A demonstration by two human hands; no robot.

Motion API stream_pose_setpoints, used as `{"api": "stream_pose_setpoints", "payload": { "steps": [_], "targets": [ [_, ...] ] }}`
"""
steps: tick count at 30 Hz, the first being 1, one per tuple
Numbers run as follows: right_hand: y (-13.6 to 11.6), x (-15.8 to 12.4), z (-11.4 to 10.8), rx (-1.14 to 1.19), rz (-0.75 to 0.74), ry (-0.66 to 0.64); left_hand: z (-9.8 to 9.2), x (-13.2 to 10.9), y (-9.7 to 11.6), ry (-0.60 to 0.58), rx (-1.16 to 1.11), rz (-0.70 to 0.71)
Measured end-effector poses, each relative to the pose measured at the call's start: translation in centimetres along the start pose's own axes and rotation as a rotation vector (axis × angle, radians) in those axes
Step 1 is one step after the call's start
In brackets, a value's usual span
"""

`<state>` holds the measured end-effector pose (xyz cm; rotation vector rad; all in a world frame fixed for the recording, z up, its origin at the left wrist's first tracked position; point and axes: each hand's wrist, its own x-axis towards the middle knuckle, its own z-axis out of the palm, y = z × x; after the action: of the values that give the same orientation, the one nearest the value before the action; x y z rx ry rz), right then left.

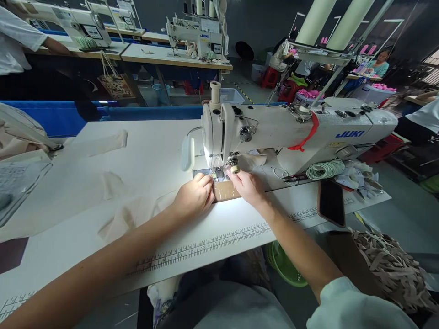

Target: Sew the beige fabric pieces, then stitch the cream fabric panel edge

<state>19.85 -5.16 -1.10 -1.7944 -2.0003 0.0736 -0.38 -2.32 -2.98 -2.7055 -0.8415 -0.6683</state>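
A small tan fabric piece lies on the white table under the needle of a white sewing machine. My left hand rests on the fabric's left edge, fingers curled and pinching it near the presser foot. On the fabric's right edge, my right hand presses down with its fingers bent, fingertips close to the needle area. The machine's lamp lights both hands brightly.
Pale fabric pieces lie on the table at left. A dark phone and coiled cord sit at right. A bin of tan strips and a green basket stand below. Other workers sit at machines behind.
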Motion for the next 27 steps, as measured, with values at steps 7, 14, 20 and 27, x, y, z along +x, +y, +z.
{"api": "stream_pose_setpoints", "payload": {
  "steps": [7, 14, 20, 27],
  "targets": [
    [0.6, 1.4, 0.8, -0.078, 0.018, 0.05, 0.0, 0.1, -0.1, -0.016, 0.013, -0.028],
    [0.4, 0.1, 0.0, -0.046, -0.139, -0.004, 0.0, 0.7, -1.1, -0.088, -0.139, -0.067],
    [-3.5, -1.8, -0.8, 0.006, -0.486, -0.096, -2.6, 0.4, -4.7, -0.188, -0.172, -0.486],
    [-7.5, -5.8, 1.5, 0.023, -0.728, -0.18, -5.6, -2.7, -4.3, -0.459, -0.227, -0.673]
  ]
}}
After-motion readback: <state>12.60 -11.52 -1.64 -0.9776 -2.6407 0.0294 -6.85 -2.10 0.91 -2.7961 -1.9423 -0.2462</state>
